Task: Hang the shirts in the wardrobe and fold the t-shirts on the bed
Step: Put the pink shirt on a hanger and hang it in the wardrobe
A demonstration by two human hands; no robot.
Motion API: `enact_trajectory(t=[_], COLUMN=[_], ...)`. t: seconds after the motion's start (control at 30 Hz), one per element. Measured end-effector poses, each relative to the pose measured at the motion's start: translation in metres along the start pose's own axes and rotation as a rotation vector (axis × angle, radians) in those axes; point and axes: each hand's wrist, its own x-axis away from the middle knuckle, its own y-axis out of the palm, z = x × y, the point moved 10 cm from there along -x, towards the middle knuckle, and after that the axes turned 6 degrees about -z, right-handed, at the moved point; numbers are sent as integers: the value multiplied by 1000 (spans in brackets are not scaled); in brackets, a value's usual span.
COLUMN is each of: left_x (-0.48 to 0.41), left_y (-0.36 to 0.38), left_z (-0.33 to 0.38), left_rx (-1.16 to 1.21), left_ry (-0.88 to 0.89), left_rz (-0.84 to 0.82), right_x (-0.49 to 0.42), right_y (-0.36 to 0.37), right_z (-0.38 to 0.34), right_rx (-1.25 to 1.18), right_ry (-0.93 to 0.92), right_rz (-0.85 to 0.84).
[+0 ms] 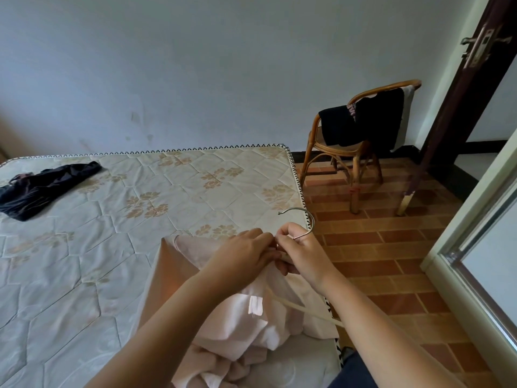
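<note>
Pale blue-grey wall [195, 65] fills the upper half of my feed, and below it lies a quilted cream mattress [112, 247] stitched with tan flower motifs. On its near right corner I see a pale pink shirt [179, 275], rumpled and partly lifted, its lower folds heaped at the mattress edge. Inside the shirt sits a cream-armed hanger [293, 305] with a curved metal hook; one arm runs out from under the cloth toward the right, and the hook rises above the knuckles. The right hand [302, 253] has its fingers curled round the neck of the hanger just below the hook. The left hand [246, 254] touches it from the left, fingers bent down and pinching the pink cloth at the hanger's neck, though its fingertips are hidden from me. Far off on the left of the mattress lies a crumpled dark navy garment [42, 186], well apart from the hands. Beyond the bed's corner a rattan armchair [310, 144] stands on the terracotta brick-pattern floor [391, 247], with black clothes [363, 121] draped over its back and seat. At the upper right I see a dark brown wooden door [461, 93] with a metal lever handle [481, 43], and nearer me a white-framed panel [470, 210] with a silvery edge.
</note>
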Motion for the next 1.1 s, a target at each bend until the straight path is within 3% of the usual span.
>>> enact_trajectory(t=[0.17, 0.3, 0.4, 0.6, 0.8, 0.9, 0.97, 1.1], left_x=[8, 20, 31, 46, 55, 60, 63, 67], left_y=[5, -6, -15, -21, -25, -26, -25, -29], left_z=[-4, -7, -10, -11, -11, -14, -15, -19], left_rx=[-129, -196, -226, -166, -224, -258, -288, -331], left_ry=[82, 159, 191, 230, 256, 255, 266, 263], left_rz=[31, 145, 224, 265, 294, 315, 326, 341], right_x=[4, -2, -9, -9, -16, -20, -19, -17], right_y=[21, 13, 9, 42, 47, 46, 45, 22], right_z=[13, 30, 47, 77, 117, 140, 151, 139], right_rx=[-130, -190, 112, 463, 956, 956, 806, 804], right_ry=[56, 139, 189, 279, 297, 390, 432, 219], right_rz=[-283, -253, -250, -521, -485, -466, -444, -318])
